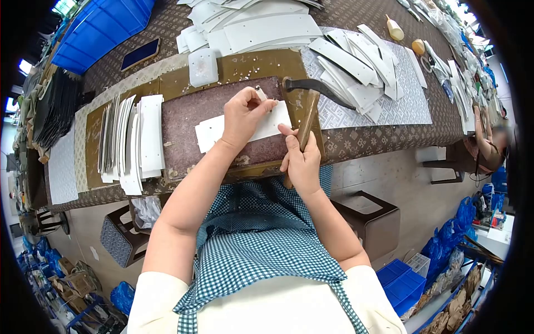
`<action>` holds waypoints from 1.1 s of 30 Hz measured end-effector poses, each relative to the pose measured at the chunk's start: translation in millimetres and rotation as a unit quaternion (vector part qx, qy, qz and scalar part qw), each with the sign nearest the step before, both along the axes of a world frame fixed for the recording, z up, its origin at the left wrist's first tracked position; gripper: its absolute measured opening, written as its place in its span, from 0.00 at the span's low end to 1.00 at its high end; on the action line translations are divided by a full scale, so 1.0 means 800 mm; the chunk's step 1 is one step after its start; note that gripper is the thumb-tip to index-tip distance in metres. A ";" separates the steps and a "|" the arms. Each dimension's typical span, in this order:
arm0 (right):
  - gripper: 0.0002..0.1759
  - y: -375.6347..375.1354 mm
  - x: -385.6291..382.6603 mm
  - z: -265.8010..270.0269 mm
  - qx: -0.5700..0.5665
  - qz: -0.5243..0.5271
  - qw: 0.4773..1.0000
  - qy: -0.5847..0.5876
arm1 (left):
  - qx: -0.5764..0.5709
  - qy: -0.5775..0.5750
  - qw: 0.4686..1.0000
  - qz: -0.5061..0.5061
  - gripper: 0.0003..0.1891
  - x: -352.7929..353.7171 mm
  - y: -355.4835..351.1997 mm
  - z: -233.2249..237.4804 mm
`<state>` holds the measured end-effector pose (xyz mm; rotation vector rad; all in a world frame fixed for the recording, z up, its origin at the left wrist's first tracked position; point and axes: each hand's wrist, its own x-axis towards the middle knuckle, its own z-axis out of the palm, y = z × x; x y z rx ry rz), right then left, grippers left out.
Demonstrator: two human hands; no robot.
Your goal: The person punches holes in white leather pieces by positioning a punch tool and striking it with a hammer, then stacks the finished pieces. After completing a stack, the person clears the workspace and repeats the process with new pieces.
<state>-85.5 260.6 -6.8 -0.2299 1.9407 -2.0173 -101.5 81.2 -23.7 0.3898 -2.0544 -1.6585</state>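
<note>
My left hand (243,114) pinches a short, pale punch-like tool (260,93) with a dark top; its lower end is hidden by my fingers. Beneath that hand, a white curved strip (275,118) lies on the reddish-brown board (189,111), with another white piece (207,133) at its left. My right hand (303,161) is closed round the wooden handle of a hammer (305,119). Its dark, curved metal head (318,85) points to the right. One of my right fingertips is at the strip's right edge.
White strips stand stacked at left (150,133), with loose piles behind (267,30) and at right (361,67). A white block (203,68), phone (140,54) and blue bin (103,30) are on the table. Stools (370,222) stand below; another person (486,147) sits far right.
</note>
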 end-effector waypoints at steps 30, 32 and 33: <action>0.08 0.027 -0.030 0.055 0.066 0.056 0.996 0.035 | -0.261 0.106 0.954 -0.106 0.06 0.023 0.013 0.011; 0.06 0.046 -0.050 0.109 0.101 0.070 0.972 0.201 | -0.261 0.118 0.952 -0.110 0.06 0.023 0.013 0.008; 0.08 0.054 -0.055 0.144 0.116 0.071 0.954 0.266 | -0.262 0.122 0.951 -0.111 0.06 0.022 0.013 0.008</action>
